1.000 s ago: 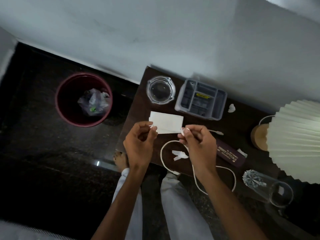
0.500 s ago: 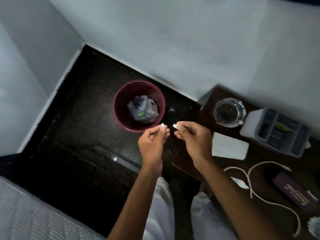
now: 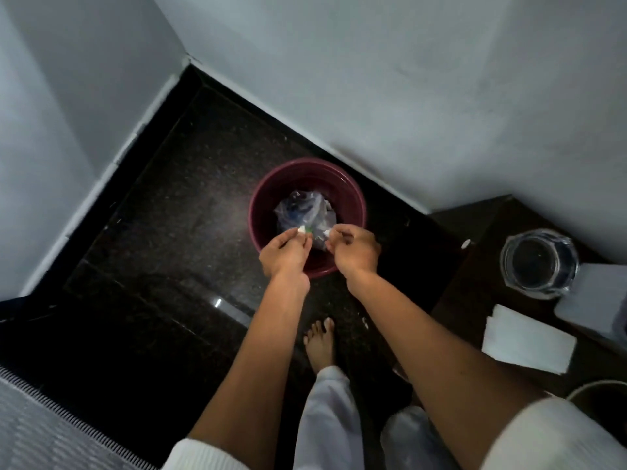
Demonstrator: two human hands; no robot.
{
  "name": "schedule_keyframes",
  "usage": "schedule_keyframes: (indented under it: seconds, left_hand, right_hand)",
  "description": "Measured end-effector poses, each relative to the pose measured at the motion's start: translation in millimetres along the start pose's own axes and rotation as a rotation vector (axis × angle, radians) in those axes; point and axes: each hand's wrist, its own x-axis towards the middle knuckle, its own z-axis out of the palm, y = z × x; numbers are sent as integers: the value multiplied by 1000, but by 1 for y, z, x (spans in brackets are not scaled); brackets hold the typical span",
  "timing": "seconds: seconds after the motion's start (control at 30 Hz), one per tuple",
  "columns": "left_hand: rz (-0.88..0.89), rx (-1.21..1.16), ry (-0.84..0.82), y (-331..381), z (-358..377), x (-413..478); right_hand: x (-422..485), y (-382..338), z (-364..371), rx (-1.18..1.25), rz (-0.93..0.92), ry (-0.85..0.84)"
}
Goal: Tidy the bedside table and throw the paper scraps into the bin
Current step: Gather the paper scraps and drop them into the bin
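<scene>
Change: I had carried both hands off the bedside table (image 3: 475, 266) to over the bin (image 3: 271, 184).
Left hand (image 3: 285, 254): pinched shut on a paper scrap (image 3: 301, 230).
Right hand (image 3: 354, 249): pinched a second scrap (image 3: 326, 233).
Meaning: both scraps seemed ready to drop.

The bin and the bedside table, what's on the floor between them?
In the head view, nothing: only bare dark floor separates the bin from the table. Both hands hold scraps over the bin, not in that gap.
</scene>
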Motion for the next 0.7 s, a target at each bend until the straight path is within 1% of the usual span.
schedule_keyframes:
  seconds: [0.07, 0.17, 0.27, 0.4, 0.47, 0.53, 0.6, 0.7]
  left_hand:
    - [-8, 45, 9, -3, 0, 14]
    - [-24, 75, 6, -7, -3, 24]
    - [-34, 86, -9, -9, -6, 19]
    - [-29, 89, -44, -16, -10, -6]
    - [-7, 101, -63, -24, -9, -25]
    - [61, 154, -90, -37, -5, -50]
    - [187, 271, -141, -53, -3, -79]
    - [363, 434, -242, -78, -9, -122]
  right_hand:
    - [7, 3, 6, -19, 19, 3]
    - [10, 9, 7, 49, 62, -48]
    - [7, 14, 4, 81, 60, -44]
    - [-11, 16, -14, 72, 10, -49]
    - [-26, 18, -30, 17, -77, -28]
    - [-42, 20, -52, -74, -186, 5]
    - [-61, 22, -80, -156, -259, 62]
    - [-96, 35, -125, -194, -253, 125]
